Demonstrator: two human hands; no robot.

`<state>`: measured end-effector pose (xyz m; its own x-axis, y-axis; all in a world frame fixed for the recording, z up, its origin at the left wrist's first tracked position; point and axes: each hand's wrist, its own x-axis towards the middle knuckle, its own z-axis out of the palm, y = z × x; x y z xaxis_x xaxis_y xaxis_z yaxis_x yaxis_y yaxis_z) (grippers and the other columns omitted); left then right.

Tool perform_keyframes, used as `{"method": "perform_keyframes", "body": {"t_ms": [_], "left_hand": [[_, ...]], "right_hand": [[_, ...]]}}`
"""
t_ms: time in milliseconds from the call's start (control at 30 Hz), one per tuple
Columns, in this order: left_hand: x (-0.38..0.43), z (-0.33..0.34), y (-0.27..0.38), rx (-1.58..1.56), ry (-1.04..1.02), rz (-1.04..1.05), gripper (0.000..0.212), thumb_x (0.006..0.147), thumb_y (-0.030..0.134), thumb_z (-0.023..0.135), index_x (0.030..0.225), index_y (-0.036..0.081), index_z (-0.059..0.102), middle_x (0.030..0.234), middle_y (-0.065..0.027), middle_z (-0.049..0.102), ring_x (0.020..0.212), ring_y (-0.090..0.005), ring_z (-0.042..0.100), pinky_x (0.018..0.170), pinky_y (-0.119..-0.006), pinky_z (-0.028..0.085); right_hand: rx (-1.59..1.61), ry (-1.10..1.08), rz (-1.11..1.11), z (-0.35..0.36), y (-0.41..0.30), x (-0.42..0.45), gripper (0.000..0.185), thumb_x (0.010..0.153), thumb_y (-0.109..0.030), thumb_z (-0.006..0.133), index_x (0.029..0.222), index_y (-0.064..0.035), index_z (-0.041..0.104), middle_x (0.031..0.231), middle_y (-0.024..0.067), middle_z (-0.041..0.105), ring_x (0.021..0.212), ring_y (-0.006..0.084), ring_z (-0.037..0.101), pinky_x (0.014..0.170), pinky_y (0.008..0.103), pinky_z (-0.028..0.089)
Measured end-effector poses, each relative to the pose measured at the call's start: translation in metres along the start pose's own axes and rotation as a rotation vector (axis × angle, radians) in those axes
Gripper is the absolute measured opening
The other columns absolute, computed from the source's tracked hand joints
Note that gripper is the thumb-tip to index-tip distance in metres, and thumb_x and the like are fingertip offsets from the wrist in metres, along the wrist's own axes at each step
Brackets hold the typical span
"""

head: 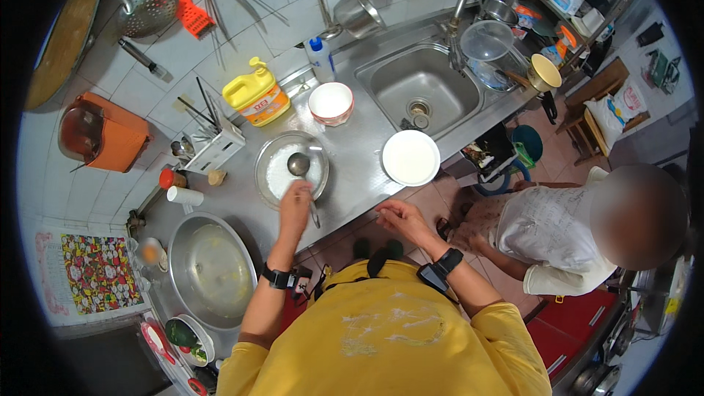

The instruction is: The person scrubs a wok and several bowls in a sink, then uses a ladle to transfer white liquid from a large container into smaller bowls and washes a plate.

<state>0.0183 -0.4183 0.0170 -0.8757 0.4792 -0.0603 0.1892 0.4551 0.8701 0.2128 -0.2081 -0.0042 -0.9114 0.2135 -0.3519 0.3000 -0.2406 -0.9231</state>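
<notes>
My left hand (pixel 296 206) is shut on a metal ladle (pixel 298 164), gripping its handle just below the bowl. The ladle is over a clear round bowl (pixel 258 162) with something white inside; I cannot tell whether it touches the contents. Part of the clear bowl's near rim is behind my hand. My right hand (pixel 406 219) hangs in front of the counter edge, fingers loosely curled, with nothing visible in it. Nearest to it is a white bowl (pixel 411 182) holding a pale, milky content, close to the counter's front edge.
A steel sink (pixel 385 93) lies beyond the white bowl. Stacked bowls (pixel 331 103) and a yellow detergent jug (pixel 257 93) stand along the back. At left is a large metal basin (pixel 175 264). Another person (pixel 550 231) is close on my right.
</notes>
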Motion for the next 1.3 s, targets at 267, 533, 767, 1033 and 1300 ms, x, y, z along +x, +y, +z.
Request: {"method": "perform_keyframes", "body": {"t_ms": [267,533,767,1033,1300], "left_hand": [[0.009,0.125,0.059,0.476,-0.191,0.44,0.021,0.083,0.005,0.054,0.103,0.001,0.059,0.094,-0.0175,0.054,0.075,-0.0371,0.06,0.065,-0.044,0.05],[0.012,0.167,0.048,0.664,-0.232,0.465,0.019,0.081,0.006,0.058,0.095,-0.001,0.048,0.096,-0.0193,0.048,0.076,-0.0342,0.062,0.063,-0.04,0.054],[0.001,0.121,0.064,0.392,-0.245,0.244,0.034,0.086,0.023,0.061,0.107,0.0,0.047,0.105,-0.02,0.049,0.087,-0.0411,0.058,0.072,-0.045,0.05],[-0.025,0.012,0.019,0.316,0.032,0.091,0.024,0.084,0.015,0.062,0.104,0.002,0.056,0.098,-0.0169,0.056,0.083,-0.0334,0.06,0.071,-0.039,0.049],[-0.066,-0.043,-0.014,0.197,0.132,-0.049,0.024,0.083,0.012,0.063,0.104,0.002,0.058,0.097,-0.0144,0.057,0.074,-0.0288,0.061,0.068,-0.037,0.05]], "right_hand": [[0.01,0.01,-0.041,-0.013,0.014,-0.012,0.019,0.094,-0.013,0.055,0.107,-0.0003,0.06,0.083,0.0033,0.064,0.072,0.0083,0.057,0.064,0.0225,0.047],[-0.096,0.0,0.073,-0.022,0.027,-0.024,0.02,0.095,-0.015,0.054,0.105,0.0012,0.06,0.083,0.0035,0.064,0.071,0.0087,0.058,0.064,0.0219,0.047],[-0.17,-0.066,0.113,-0.015,0.034,-0.011,0.024,0.093,-0.017,0.057,0.109,0.0009,0.06,0.087,0.0064,0.066,0.076,0.012,0.06,0.066,0.0256,0.049],[-0.242,-0.389,0.086,0.046,-0.018,0.021,0.027,0.094,-0.016,0.054,0.116,-0.0011,0.055,0.089,0.0071,0.065,0.072,0.012,0.06,0.066,0.0249,0.049],[0.269,0.129,0.214,0.091,-0.056,0.124,0.034,0.094,-0.023,0.055,0.12,-0.0041,0.044,0.091,0.0117,0.063,0.066,0.0163,0.061,0.057,0.0279,0.052]]}}
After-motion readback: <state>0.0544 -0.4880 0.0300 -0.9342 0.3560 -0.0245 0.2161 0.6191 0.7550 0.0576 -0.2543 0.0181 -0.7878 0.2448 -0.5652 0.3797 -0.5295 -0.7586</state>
